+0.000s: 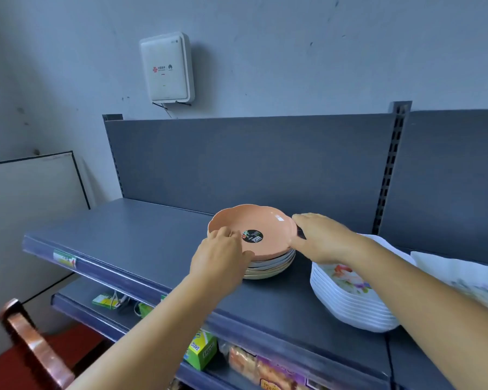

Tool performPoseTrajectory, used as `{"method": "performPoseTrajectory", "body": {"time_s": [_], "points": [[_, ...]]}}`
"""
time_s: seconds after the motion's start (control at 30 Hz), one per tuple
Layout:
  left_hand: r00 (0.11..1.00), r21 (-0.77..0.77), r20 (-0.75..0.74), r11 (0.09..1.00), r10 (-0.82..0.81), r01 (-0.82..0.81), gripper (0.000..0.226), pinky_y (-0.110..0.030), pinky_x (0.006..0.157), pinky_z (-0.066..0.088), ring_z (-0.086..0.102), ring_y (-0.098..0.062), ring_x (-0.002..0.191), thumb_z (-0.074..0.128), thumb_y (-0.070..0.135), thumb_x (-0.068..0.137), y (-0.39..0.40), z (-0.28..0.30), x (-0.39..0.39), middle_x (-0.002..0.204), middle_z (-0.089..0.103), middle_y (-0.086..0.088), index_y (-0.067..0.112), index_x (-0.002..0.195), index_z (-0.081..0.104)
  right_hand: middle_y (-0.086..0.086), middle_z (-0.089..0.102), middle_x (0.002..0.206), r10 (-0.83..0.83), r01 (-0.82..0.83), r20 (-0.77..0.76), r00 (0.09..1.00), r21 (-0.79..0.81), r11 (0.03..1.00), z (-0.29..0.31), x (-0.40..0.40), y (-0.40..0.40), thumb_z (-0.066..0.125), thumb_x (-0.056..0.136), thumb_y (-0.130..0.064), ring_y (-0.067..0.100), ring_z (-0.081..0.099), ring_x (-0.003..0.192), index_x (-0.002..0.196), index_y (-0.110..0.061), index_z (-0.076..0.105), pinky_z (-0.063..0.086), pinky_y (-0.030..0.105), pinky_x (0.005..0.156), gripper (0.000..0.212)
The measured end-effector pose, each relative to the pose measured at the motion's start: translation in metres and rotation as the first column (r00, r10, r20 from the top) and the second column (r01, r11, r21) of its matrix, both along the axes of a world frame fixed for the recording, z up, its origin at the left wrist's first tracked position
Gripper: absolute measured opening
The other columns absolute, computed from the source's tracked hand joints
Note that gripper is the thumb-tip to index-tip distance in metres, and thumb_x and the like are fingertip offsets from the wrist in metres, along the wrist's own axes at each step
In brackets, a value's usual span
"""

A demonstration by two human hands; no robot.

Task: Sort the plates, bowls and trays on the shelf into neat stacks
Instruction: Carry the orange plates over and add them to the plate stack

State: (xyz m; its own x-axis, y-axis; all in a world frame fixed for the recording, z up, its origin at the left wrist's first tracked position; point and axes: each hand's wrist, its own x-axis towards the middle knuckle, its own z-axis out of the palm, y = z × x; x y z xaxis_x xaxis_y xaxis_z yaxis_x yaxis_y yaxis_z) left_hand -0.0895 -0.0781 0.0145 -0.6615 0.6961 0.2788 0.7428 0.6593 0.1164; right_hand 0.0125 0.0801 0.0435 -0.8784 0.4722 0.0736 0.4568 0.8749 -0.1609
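Observation:
A salmon-pink scalloped plate (261, 223) with a round black sticker tops a stack of pale plates (271, 267) on the dark grey shelf (141, 235). My left hand (220, 257) grips the pink plate's near-left rim, thumb on top. My right hand (321, 239) presses against its right rim with fingers extended. To the right stands a stack of white square dishes with a flower print (352, 302), partly under my right forearm. A white floral tray (459, 274) lies at the far right.
The shelf's grey back panel (251, 164) rises just behind the stack. The lower shelf holds green boxes (202, 351) and packaged snacks (265, 367). A wooden chair back (31, 347) sits at the lower left. A white box (166, 68) hangs on the wall.

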Motion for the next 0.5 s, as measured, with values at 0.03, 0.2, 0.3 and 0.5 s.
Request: {"method": "performPoseTrajectory", "body": {"time_s": [0.03, 0.2, 0.3, 0.5], "points": [[0.999, -0.009, -0.03, 0.999, -0.045, 0.045, 0.036, -0.032, 0.091, 0.038, 0.045, -0.025, 0.12, 0.039, 0.036, 0.099, -0.002, 0.001, 0.009, 0.129, 0.05, -0.004, 0.011, 0.124, 0.048, 0.001, 0.048, 0.105, 0.001, 0.0, -0.011, 1.0, 0.035, 0.999, 0.001, 0.01, -0.007, 0.042, 0.096, -0.038, 0.022, 0.042, 0.108, 0.091, -0.019, 0.04, 0.037, 0.032, 0.088, 0.02], [0.974, -0.054, -0.068, 0.976, -0.215, 0.212, 0.051, -0.033, 0.102, 0.034, 0.039, -0.024, 0.13, 0.042, 0.039, 0.098, -0.007, 0.004, 0.055, 0.143, 0.042, -0.001, 0.016, 0.143, 0.036, 0.0, 0.038, 0.147, -0.071, 0.071, -0.006, 0.997, 0.068, 0.995, -0.001, 0.068, -0.039, 0.037, 0.099, -0.04, 0.022, 0.021, 0.144, 0.134, -0.015, 0.041, 0.019, 0.037, 0.114, 0.044], [0.956, -0.069, -0.058, 0.956, -0.288, 0.284, 0.051, -0.034, 0.103, 0.033, 0.041, -0.026, 0.128, 0.043, 0.041, 0.097, -0.004, 0.001, 0.083, 0.14, 0.045, -0.003, 0.015, 0.141, 0.037, 0.0, 0.048, 0.13, -0.173, 0.174, -0.023, 0.985, 0.048, 0.984, -0.006, 0.104, -0.05, 0.037, 0.097, -0.037, 0.021, 0.033, 0.133, 0.089, -0.028, 0.042, 0.026, 0.033, 0.102, 0.013], [0.886, -0.088, -0.036, 0.885, -0.461, 0.457, 0.061, -0.032, 0.107, 0.031, 0.037, -0.024, 0.134, 0.04, 0.043, 0.098, 0.015, -0.01, 0.14, 0.146, 0.04, -0.002, 0.014, 0.149, 0.025, 0.001, 0.028, 0.155, -0.303, 0.303, 0.003, 0.953, 0.035, 0.952, -0.019, 0.18, -0.059, 0.038, 0.099, -0.04, 0.021, 0.018, 0.145, 0.144, -0.014, 0.03, 0.017, 0.036, 0.117, 0.052]]}}
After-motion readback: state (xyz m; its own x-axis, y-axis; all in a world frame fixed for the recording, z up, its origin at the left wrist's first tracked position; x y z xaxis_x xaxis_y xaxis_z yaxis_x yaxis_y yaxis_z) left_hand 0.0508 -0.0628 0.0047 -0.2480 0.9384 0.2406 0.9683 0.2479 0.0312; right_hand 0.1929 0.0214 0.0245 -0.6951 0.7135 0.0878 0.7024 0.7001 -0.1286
